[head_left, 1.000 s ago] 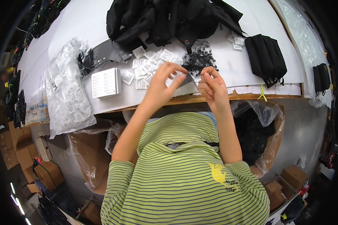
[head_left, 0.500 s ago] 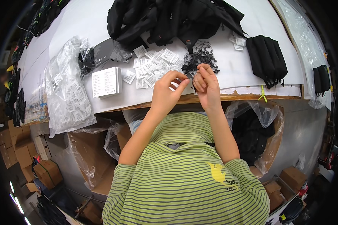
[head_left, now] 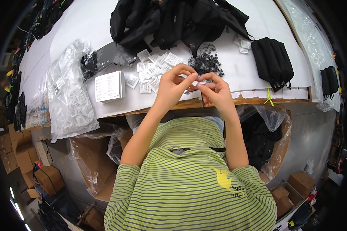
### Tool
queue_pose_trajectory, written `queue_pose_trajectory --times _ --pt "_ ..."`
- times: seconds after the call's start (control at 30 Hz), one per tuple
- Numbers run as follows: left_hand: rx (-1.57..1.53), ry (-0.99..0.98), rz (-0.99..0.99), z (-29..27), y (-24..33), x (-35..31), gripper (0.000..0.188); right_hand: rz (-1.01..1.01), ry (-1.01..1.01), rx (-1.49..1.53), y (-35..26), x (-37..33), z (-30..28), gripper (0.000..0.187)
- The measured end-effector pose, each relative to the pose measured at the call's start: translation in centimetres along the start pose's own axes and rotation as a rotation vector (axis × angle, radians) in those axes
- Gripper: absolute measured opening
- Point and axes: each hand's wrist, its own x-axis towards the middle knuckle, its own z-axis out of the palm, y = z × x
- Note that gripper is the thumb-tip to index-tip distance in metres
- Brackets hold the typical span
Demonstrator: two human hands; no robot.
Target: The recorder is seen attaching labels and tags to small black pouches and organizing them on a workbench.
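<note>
At the table's front edge my left hand (head_left: 174,84) and my right hand (head_left: 216,91) meet, fingertips pinched together. Between them shows a small whitish bit (head_left: 195,83), too small and too covered by fingers to name. Just beyond lies a tangled heap of thin black cords with small black end pieces (head_left: 207,63). Left of the heap, small white printed packets (head_left: 146,73) are scattered on the white tabletop. A stack of white printed cards (head_left: 108,87) stands farther left, next to a clear plastic bag (head_left: 74,96) of similar packets.
Black bags (head_left: 177,23) are piled across the back of the table. Several flat black cards (head_left: 106,54) lie at back left. A folded black fabric item (head_left: 272,63) sits at right. Below the table edge stand plastic-lined cartons (head_left: 92,158), one holding black items (head_left: 258,140).
My right hand has come down and turned inward, its fingertips now against those of my left hand. A small whitish bit now shows between them. The things on the table lie as before.
</note>
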Motion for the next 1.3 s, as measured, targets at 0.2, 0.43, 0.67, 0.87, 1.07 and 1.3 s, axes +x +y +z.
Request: queue_pose_trajectory --times 0.2,0.43,0.67,0.87,1.07,1.3 --pt "0.084 -0.049 0.134 1.2 -0.5 3.2 0.017 -0.007 0.089 -0.002 -0.3 -0.1 -1.3 0.013" --pt "0.778 0.262 0.078 -0.3 -5.8 9.4 0.037 -0.045 0.192 0.051 -1.0 -0.8 -2.2 0.011" --pt "0.561 0.322 0.34 0.9 -1.6 5.2 0.02 -0.065 0.266 -0.01 -0.5 -0.6 -2.0 0.01" --pt "0.174 0.036 -0.028 0.7 0.3 0.7 0.018 -0.12 0.266 -0.17 -0.5 0.1 0.0 0.008" --pt "0.117 0.016 -0.14 -1.2 0.8 -1.9 0.023 -0.145 0.134 -0.296 0.8 -0.6 1.0 0.008" --pt "0.38 0.117 -0.149 -1.8 1.0 -4.1 0.014 -0.207 0.128 -0.515 0.4 -1.7 2.9 0.013"
